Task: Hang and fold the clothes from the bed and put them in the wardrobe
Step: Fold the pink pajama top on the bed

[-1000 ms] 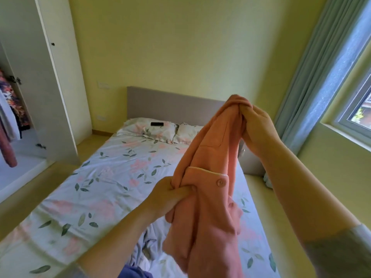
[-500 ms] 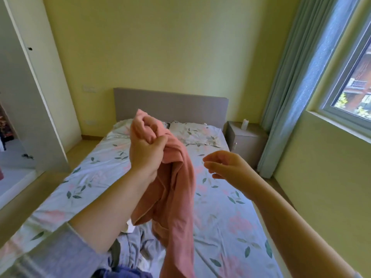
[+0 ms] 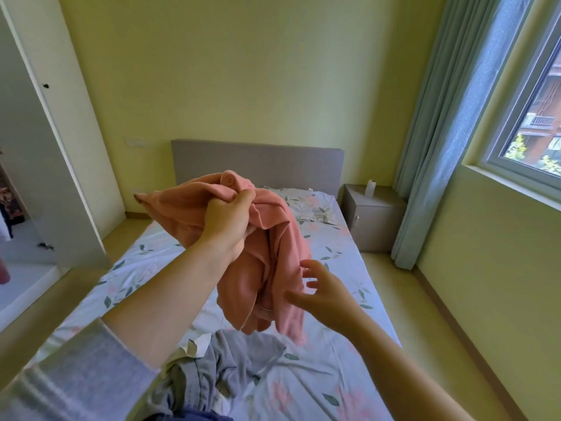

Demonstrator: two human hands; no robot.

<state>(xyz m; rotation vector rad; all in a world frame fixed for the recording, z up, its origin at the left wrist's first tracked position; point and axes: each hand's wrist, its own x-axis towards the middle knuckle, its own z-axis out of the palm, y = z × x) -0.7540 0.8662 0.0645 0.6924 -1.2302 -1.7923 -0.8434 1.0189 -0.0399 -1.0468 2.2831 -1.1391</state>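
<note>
My left hand point(image 3: 226, 221) grips a bunched pink buttoned garment point(image 3: 273, 262) near its top and holds it up above the bed point(image 3: 340, 299). The cloth hangs down in folds below the fist. My right hand point(image 3: 323, 291) is lower and to the right, fingers spread and straight, its fingertips at the hanging edge of the pink cloth. A grey garment point(image 3: 230, 369) lies crumpled on the floral sheet near the foot of the bed. The wardrobe point(image 3: 18, 189) stands at the left with its white door point(image 3: 69, 165) swung open and some hung clothes showing inside.
A grey headboard point(image 3: 258, 162) and pillows point(image 3: 306, 205) are at the far end. A grey nightstand point(image 3: 373, 220) with a small white bottle stands right of the bed. Blue curtains point(image 3: 446, 132) and a window point(image 3: 534, 117) fill the right wall. Bare floor runs along both sides.
My right hand let go of the pink garment's top and dropped lower, reaching toward its hanging edge. My left hand rose and now holds the garment alone. The view swung right.
</note>
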